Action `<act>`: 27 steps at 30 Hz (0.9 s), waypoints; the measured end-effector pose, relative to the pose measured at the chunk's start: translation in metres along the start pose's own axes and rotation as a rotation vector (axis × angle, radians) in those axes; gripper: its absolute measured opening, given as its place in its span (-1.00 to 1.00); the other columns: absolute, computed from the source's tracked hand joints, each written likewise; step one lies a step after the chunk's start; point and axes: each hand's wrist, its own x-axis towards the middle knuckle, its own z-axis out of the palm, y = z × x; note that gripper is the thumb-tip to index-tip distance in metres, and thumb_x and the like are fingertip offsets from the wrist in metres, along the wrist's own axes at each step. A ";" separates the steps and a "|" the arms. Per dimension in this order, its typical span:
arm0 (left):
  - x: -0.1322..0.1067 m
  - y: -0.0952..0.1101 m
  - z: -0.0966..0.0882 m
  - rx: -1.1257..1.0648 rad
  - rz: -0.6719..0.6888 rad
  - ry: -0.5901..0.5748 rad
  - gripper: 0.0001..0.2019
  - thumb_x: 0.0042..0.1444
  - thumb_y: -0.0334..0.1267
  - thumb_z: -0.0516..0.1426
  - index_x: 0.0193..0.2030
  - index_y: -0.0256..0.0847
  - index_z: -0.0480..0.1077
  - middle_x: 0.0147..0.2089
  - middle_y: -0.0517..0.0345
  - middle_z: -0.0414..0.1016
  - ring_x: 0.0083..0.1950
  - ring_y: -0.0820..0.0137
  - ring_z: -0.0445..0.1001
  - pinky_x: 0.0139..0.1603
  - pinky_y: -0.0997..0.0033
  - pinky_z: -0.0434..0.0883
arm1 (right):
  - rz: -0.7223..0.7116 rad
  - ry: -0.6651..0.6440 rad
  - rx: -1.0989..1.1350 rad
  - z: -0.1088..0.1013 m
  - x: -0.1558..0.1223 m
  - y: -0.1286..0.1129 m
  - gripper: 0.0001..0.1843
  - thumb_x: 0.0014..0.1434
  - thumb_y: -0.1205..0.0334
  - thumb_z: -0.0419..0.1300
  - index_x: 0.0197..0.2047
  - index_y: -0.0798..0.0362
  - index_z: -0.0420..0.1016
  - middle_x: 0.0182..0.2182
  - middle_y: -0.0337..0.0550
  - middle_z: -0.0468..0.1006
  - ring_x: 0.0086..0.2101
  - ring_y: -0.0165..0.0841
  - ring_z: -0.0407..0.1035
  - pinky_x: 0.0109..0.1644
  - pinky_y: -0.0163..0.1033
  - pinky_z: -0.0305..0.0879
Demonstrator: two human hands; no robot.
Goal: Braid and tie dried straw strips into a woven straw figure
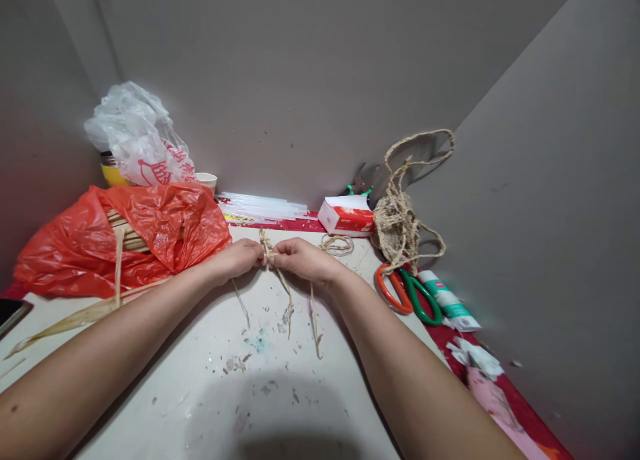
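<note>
Both of my hands meet over the middle of the white board, pinching a short braided straw cord (pixel 266 241) between them. My left hand (pixel 243 257) is closed on the cord's left side. From the right, my right hand (pixel 299 257) pinches the same cord with thumb and forefinger. Loose straw strands (pixel 286 293) trail down from the braid toward me. Another thin strand (pixel 315 323) hangs below my right hand. Just behind my right wrist lies a small coil of straw cord (pixel 337 245). The fingertips partly hide the braid.
At left, a red plastic bag (pixel 165 240) holds straw strips, one long strip (pixel 70 323) lying outside. Glue sticks (pixel 263 208) lie behind. To the right are a red-and-white box (pixel 346 215), piled straw rope (pixel 397 227), orange-and-green-handled scissors (pixel 423 297) and a white-green tube (pixel 450 300). Grey walls enclose the back.
</note>
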 end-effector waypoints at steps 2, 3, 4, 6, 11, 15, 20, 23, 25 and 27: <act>-0.002 0.002 0.000 -0.021 -0.020 -0.021 -0.84 -0.05 -0.24 0.00 -0.54 -0.24 0.28 -0.65 0.32 0.10 -0.66 0.58 -0.05 -0.64 0.50 -0.12 | -0.045 0.027 -0.093 0.000 0.000 -0.001 -0.79 0.01 0.23 0.12 -0.57 0.11 0.22 -0.65 -0.38 0.11 -0.60 -0.55 -0.03 -0.54 -0.38 -0.10; -0.003 0.003 0.000 -0.029 -0.026 -0.025 -0.84 -0.05 -0.23 0.02 -0.55 -0.24 0.28 -0.66 0.32 0.09 -0.66 0.58 -0.05 -0.64 0.50 -0.13 | -0.056 0.035 -0.134 0.000 0.000 -0.001 -0.81 0.01 0.23 0.10 -0.56 0.11 0.23 -0.64 -0.37 0.12 -0.58 -0.54 -0.02 -0.52 -0.38 -0.08; -0.004 0.003 0.000 -0.036 -0.031 -0.022 -0.84 -0.05 -0.23 0.04 -0.56 -0.24 0.27 -0.66 0.33 0.09 -0.66 0.59 -0.05 -0.64 0.50 -0.13 | -0.063 0.041 -0.169 0.001 0.000 -0.002 -0.81 0.02 0.24 0.09 -0.56 0.11 0.24 -0.64 -0.36 0.13 -0.58 -0.53 -0.01 -0.52 -0.37 -0.07; -0.006 0.004 0.002 -0.048 -0.035 -0.004 -0.83 -0.06 -0.25 0.08 -0.59 -0.23 0.24 -0.68 0.35 0.06 -0.67 0.60 -0.06 -0.63 0.51 -0.13 | -0.071 0.051 -0.226 0.002 0.000 -0.003 -0.81 0.02 0.25 0.07 -0.58 0.10 0.22 -0.64 -0.34 0.13 -0.58 -0.52 -0.01 -0.52 -0.37 -0.08; -0.006 0.002 0.005 -0.049 -0.037 0.064 -0.83 -0.06 -0.32 0.09 -0.62 -0.24 0.22 -0.70 0.34 0.10 -0.66 0.60 -0.03 -0.61 0.51 -0.10 | -0.084 0.082 -0.388 0.002 -0.002 -0.007 -0.79 0.01 0.29 0.06 -0.62 0.10 0.23 -0.68 -0.31 0.19 -0.59 -0.50 0.04 -0.53 -0.36 -0.08; -0.005 0.000 0.006 -0.046 -0.009 0.074 -0.81 -0.07 -0.32 0.09 -0.65 -0.25 0.22 -0.68 0.32 0.13 -0.64 0.60 0.00 -0.60 0.52 -0.07 | -0.016 0.099 -0.483 -0.001 -0.008 -0.019 -0.79 -0.01 0.31 0.07 -0.63 0.12 0.27 -0.69 -0.28 0.23 -0.60 -0.49 0.08 -0.53 -0.35 -0.06; -0.006 0.000 0.004 -0.122 -0.048 0.030 -0.80 -0.06 -0.31 0.07 -0.65 -0.24 0.21 -0.71 0.35 0.08 -0.70 0.64 -0.08 -0.64 0.50 -0.15 | 0.042 0.046 -0.361 0.005 -0.013 -0.028 -0.80 0.02 0.33 0.02 -0.56 0.13 0.38 -0.66 -0.24 0.32 -0.62 -0.48 0.13 -0.55 -0.36 -0.02; -0.006 0.001 0.001 -0.207 -0.073 -0.031 -0.77 -0.06 -0.31 0.06 -0.67 -0.21 0.15 -0.74 0.37 0.01 -0.73 0.63 -0.11 -0.67 0.47 -0.21 | 0.040 0.018 -0.370 0.014 -0.012 -0.027 -0.80 0.01 0.34 0.01 -0.59 0.11 0.35 -0.66 -0.20 0.37 -0.62 -0.45 0.19 -0.53 -0.35 0.02; -0.006 0.002 0.001 -0.268 -0.074 -0.062 -0.75 -0.06 -0.29 0.07 -0.68 -0.20 0.12 -0.75 0.37 -0.02 -0.74 0.63 -0.12 -0.68 0.45 -0.23 | 0.029 0.024 -0.425 0.020 -0.012 -0.028 -0.80 0.00 0.34 0.03 -0.60 0.10 0.34 -0.66 -0.17 0.39 -0.59 -0.41 0.23 -0.51 -0.33 0.04; -0.006 0.003 0.000 -0.331 -0.065 -0.083 -0.72 -0.07 -0.27 0.09 -0.70 -0.20 0.10 -0.76 0.38 -0.05 -0.74 0.64 -0.13 -0.68 0.46 -0.24 | 0.002 0.050 -0.507 0.026 -0.014 -0.031 -0.81 0.00 0.35 0.03 -0.59 0.09 0.36 -0.63 -0.13 0.42 -0.56 -0.38 0.25 -0.48 -0.32 0.04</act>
